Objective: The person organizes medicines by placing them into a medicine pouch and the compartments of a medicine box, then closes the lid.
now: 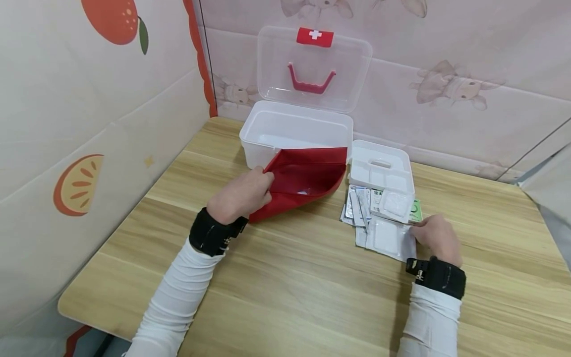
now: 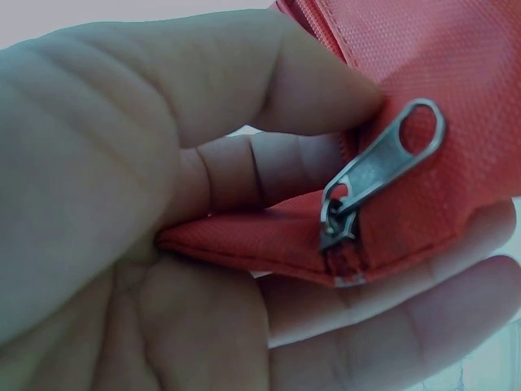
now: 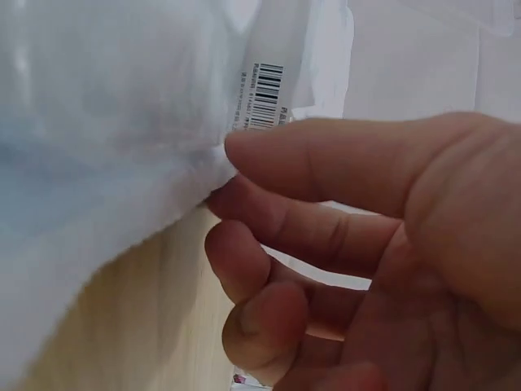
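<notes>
The red pouch [image 1: 285, 201] gapes open in front of the clear box [image 1: 258, 153], near the middle of the surface [image 1: 285, 282]. The left hand [image 1: 243, 193] grips its near-left edge, thumb on one side and fingers on the other, beside a metal zip pull [image 2: 383, 167]. The right hand [image 1: 439, 238] pinches a corner of a flat white packet [image 1: 388, 238] between thumb and forefinger, its other fingers curled. More packets [image 1: 359, 203] lie just beyond, next to a white tray [image 1: 383, 163]. Behind the pouch, the box's lid [image 1: 272, 64] stands raised.
</notes>
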A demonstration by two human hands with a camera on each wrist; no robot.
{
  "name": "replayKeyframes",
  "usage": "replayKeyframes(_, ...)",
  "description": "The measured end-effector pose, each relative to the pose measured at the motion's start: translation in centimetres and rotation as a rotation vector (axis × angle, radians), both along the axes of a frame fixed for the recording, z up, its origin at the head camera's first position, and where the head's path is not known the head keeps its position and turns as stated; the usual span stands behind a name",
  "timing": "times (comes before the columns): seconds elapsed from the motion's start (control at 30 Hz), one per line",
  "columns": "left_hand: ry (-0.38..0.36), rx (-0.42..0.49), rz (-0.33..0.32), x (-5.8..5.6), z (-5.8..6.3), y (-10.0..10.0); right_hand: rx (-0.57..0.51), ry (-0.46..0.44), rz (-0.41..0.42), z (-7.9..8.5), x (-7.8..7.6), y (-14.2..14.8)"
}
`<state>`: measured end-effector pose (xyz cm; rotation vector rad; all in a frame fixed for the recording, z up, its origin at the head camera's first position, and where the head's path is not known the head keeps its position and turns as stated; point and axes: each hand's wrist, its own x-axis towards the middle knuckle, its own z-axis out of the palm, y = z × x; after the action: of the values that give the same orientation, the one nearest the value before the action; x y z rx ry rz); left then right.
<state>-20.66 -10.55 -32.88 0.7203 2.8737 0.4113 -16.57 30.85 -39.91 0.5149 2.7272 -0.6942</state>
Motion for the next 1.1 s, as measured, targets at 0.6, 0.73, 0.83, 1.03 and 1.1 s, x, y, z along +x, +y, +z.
replayKeyframes(0.6, 0.006, -0.014, -0.003, 0.0, 0.0, -0.1, -0.039, 0.016, 0.065, 1.6, 0.6, 0.2)
replayKeyframes(0.73, 0.010, -0.023, 0.002, 0.0, 0.0, -0.1, -0.045, -0.002, 0.078, 2.3, 0.7, 0.3)
replayKeyframes(0.83, 0.018, -0.027, 0.001, 0.0, 0.1, -0.1, -0.052, -0.007, 0.078, 2.7, 0.8, 0.2)
replayKeyframes(1.03, 0.024, -0.030, 0.000, 0.1, 0.1, 0.0, -0.057, 0.038, 0.090, 3.6, 1.1, -0.3)
replayKeyframes(1.1, 0.028, -0.028, 0.000, 0.1, 0.0, 0.0, -0.059, 0.068, 0.097, 4.0, 1.2, -0.4)
